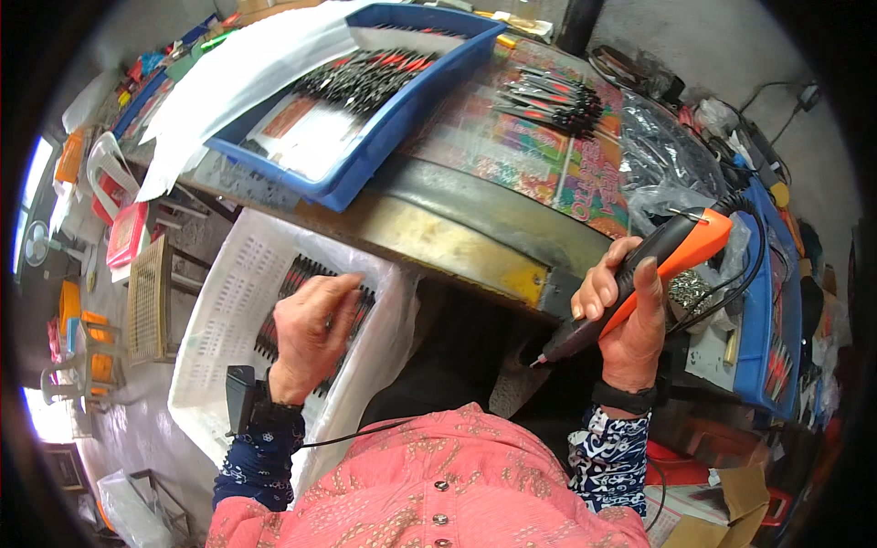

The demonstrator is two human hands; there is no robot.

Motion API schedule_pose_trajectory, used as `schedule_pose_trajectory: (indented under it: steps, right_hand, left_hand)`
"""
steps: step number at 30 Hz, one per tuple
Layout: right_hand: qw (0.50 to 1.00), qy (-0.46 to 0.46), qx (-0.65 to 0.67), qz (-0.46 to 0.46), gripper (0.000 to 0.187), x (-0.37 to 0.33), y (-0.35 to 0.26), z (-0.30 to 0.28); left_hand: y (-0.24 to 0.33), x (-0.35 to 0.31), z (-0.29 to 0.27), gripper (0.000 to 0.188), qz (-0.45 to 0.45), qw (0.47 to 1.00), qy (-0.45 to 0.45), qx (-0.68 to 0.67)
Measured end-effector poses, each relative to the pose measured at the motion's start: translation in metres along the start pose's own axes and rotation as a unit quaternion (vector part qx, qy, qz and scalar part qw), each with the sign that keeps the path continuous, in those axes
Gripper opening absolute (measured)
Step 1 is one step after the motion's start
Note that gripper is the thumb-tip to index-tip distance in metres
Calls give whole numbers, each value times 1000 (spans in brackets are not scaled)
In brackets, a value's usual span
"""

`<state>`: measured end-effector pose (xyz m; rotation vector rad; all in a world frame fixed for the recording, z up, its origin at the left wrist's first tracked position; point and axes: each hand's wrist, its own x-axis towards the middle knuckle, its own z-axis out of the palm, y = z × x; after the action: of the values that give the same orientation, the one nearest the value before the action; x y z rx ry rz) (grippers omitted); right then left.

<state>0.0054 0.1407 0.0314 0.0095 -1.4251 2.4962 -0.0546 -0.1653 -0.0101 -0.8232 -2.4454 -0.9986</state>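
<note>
My right hand [630, 315] is wrapped round an orange and black electric screwdriver [662, 251]. Its tip slants down to the left, above my lap, and a black cord runs from its top end. At the left, my left hand [315, 329] hovers over a white plastic basket [224, 301], its fingers curled in and the thumb pressed toward them. Whether anything small is between those fingers is hidden. Under and around this hand, rows of slender black and red pieces [297, 274] lie in the basket, too small to name. Clear plastic film lines the basket's right side.
A blue tray [352, 178] on the table holds a heap of similar black and red pieces, with white sheets [242, 82] over its left side. Another pile [557, 100] lies on the colourful printed table cover. The metal table edge [438, 237] stands ahead; another blue tray [754, 310] is at the right.
</note>
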Motion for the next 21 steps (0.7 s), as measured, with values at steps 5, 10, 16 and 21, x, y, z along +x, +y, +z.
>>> schedule_pose_trajectory:
  steps: [5,10,16,21]
  right_hand:
    - [998,11,-50,-47,48,-14,-13,-4]
    - [998,17,-26,-62,49,-21,-20,-15]
    - [1000,7,4,-28,50,-20,-11,-18]
    - [1000,-5,15,-1,51,-18,-9,-19]
  left_hand:
    - [44,59,31,19,106,994,9,-12]
    - [58,114,65,22,163,985,-29,36]
    - [60,194,110,27,212,976,-11,44]
    - [43,254,162,38,188,977,-59,80]
